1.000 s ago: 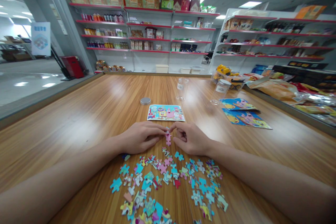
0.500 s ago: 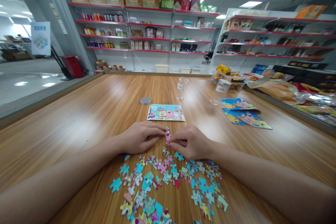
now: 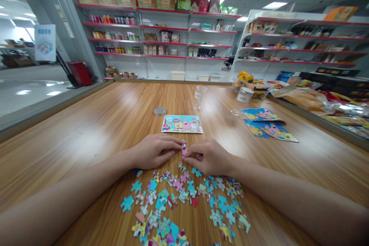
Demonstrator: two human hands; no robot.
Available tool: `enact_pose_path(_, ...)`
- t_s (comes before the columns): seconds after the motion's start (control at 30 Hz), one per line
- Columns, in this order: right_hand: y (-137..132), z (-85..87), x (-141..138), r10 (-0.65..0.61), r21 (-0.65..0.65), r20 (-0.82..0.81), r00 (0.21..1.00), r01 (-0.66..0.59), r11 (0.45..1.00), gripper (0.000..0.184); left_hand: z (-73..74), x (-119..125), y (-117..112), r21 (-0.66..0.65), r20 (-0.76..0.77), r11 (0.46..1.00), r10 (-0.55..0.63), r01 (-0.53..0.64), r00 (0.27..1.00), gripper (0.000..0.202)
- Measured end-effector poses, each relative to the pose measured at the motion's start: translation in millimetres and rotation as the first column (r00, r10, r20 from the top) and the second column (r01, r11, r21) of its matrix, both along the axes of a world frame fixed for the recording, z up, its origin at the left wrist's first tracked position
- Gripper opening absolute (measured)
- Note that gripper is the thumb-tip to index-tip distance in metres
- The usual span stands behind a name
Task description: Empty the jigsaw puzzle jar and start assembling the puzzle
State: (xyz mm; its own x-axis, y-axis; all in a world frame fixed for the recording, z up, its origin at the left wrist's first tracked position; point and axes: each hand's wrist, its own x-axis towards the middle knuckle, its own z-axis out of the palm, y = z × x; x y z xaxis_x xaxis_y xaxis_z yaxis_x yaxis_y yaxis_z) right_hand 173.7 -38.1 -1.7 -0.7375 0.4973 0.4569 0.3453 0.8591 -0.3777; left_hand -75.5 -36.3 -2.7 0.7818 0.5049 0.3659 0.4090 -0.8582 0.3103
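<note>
Two or so joined pink jigsaw puzzle pieces (image 3: 184,148) with part of a cartoon face lie on the table between my hands. My left hand (image 3: 154,150) rests palm down with its fingers stretched out, fingertips touching their left edge, thumb apart. At their lower right, my right hand (image 3: 209,156) pinches a puzzle piece, mostly hidden by the thumb and forefinger. Just beyond both hands lies a cartoon picture card (image 3: 182,124). Many loose puzzle pieces (image 3: 163,198), blue, pink, yellow and white, are scattered on my side of the hands.
A round silver lid (image 3: 159,111) and a clear jar (image 3: 200,98) stand beyond the card. Another clear jar (image 3: 242,101), a folded blue cartoon sheet (image 3: 269,128) and a tub of yellow toy vehicles (image 3: 249,82) are at right. Stocked shelves (image 3: 164,27) line the back.
My right fingers have shifted slightly at the lower end of the pink pieces. A small loose piece just below has moved a little left. My left hand stays in place.
</note>
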Motion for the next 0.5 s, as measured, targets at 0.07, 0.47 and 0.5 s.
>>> enact_pose_path(0.07,0.5,-0.6,0.1,-0.009,-0.008,0.009,1.0,0.009,1.0,0.015,-0.1,0.2,0.3,0.001,0.0,1.0,-0.002,0.002,1.0,0.032)
enact_pose_path(0.47,1.3,2.6,0.7,-0.139,-0.028,0.046,0.989,0.14,0.99,0.032,-0.6,0.6,0.4,0.007,0.004,1.0,-0.004,0.004,1.0,0.03)
enact_pose_path(0.5,1.3,2.8,0.6,-0.14,-0.029,0.053,0.989,0.142,0.989,0.036,-0.6,0.6,0.5,0.007,0.001,1.0,-0.004,0.004,1.0,0.03)
